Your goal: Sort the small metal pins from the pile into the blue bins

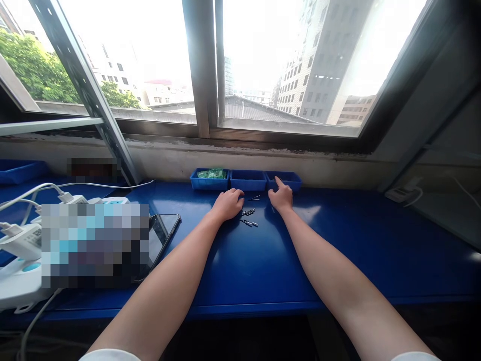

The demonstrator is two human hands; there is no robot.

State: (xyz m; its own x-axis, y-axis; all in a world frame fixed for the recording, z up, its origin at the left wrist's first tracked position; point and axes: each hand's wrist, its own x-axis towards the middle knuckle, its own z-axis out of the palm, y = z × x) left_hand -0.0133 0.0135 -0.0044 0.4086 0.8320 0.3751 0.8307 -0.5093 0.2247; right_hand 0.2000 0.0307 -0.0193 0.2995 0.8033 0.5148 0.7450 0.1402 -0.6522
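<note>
My left hand (228,204) rests on the blue tabletop, fingers loosely bent, with a gap between thumb and index finger and nothing visible in it. Just right of it lie several thin dark rods with shiny ends, in a small group (249,222), another group (248,212) and a few more (254,198) nearer the bins. My right hand (281,196) is at the front wall of the right blue bin (296,183). Its index finger reaches over the rim, while the other fingers curl, partly hidden. What lies in that bin is too small to make out.
Beside it stand a middle blue bin (248,184) and a left blue bin (203,184) holding green packets (212,173). A phone-like device (165,230), a blurred patch and a white power strip (18,286) with cables occupy the left. A window (205,100) rises behind.
</note>
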